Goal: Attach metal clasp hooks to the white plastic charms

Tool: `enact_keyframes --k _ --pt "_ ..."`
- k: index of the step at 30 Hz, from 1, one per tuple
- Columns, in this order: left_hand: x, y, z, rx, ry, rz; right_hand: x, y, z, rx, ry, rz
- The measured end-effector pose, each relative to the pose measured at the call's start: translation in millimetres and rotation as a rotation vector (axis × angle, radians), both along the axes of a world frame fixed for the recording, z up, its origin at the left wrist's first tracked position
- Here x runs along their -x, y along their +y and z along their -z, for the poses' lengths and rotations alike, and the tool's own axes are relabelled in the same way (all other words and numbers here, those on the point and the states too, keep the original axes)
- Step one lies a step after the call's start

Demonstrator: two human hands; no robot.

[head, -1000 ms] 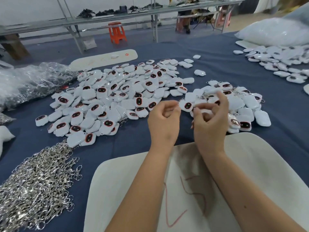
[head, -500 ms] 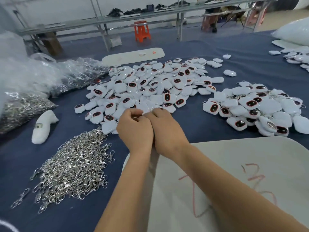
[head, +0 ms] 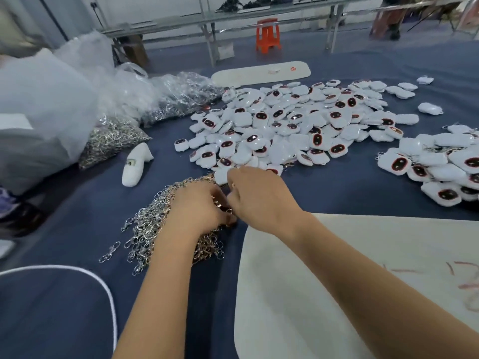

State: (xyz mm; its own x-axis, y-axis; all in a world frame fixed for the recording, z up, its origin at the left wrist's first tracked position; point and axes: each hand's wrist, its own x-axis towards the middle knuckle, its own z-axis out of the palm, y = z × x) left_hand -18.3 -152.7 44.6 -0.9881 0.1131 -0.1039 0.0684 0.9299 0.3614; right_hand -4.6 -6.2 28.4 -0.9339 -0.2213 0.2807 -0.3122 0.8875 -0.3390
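Head view caught your two hands meeting over one loose heap of metal clasp hooks (head: 155,224) on the blue cloth (head: 64,307). Your left hand (head: 199,208) lay on the heap's right part with its fingers curled down into the hooks; whether they pinched one could not be told. Your right hand (head: 259,198) sat just right of the heap, touching the left, its fingers bent inward; what they held, if anything, was hidden. One white plastic charm (head: 221,176) showed just beyond the right hand's knuckles, at the heap's far edge.

Two piles of white plastic charms lay beyond and to the right of the heap: one big pile (head: 293,125) too many to count, and one smaller pile (head: 440,164) far to the right. Four or so stray charms (head: 429,108) sat beyond the piles.

Two clear bags of hooks (head: 114,138) lay to the heap's far left, beside large white plastic sacks (head: 44,112). One small white object (head: 136,164) rested between the bags and the heap. One pale board (head: 363,294) lay under your right forearm, right of the heap, with red marks on it. One long white tray (head: 259,73) sat beyond the big pile, and one orange stool (head: 268,35) stood farther off.
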Motion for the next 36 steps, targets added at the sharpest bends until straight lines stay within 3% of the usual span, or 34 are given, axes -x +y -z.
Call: enact_keyframes --k 4,7,10,17,21,26,31,36 --pt "1 4 0 0.085 0.006 0.007 2 -5 -3 -0.076 -0.251 -0.025" --pt "4 2 -3 0.081 -0.082 -0.002 5 4 0 0.055 -0.323 -0.034" --pt "7 3 -3 0.047 -0.046 -0.002 3 9 4 0.199 -0.312 -0.014" --pt "9 28 -2 -0.423 0.133 -0.098 -9 34 -2 0.609 -0.336 -0.005" --pt "5 67 2 -0.893 0.095 -0.144 -19 76 -2 0.796 -0.29 0.089" --pt "-9 131 11 -1.251 -0.064 -0.162 -41 130 1 0.91 -0.2 0.145" --pt "-21 174 21 -1.415 -0.203 -0.099 -62 169 9 0.876 -0.049 0.254" --pt "-26 181 38 -1.294 -0.117 0.02 -73 182 26 0.88 0.06 0.315"
